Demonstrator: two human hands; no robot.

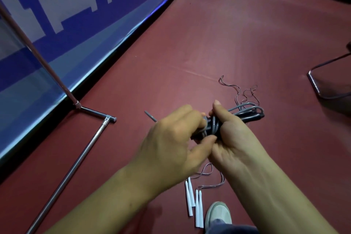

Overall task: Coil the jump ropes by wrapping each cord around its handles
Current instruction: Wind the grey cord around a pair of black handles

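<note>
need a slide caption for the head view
Both hands wrap a grey cord around black handles; white-handled ropes lie on the red floor.

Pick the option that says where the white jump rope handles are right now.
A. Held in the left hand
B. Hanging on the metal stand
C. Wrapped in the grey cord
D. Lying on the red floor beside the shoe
D: the white handles lie on the red floor next to the shoe, while both hands work the black-handled rope.

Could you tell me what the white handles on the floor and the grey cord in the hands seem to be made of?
White handles: likely smooth matte plastic, judging by their uniform colour and tapered moulded shape. Grey cord: probably glossy PVC or rubber, since it bends in tight loops and catches light.
</note>
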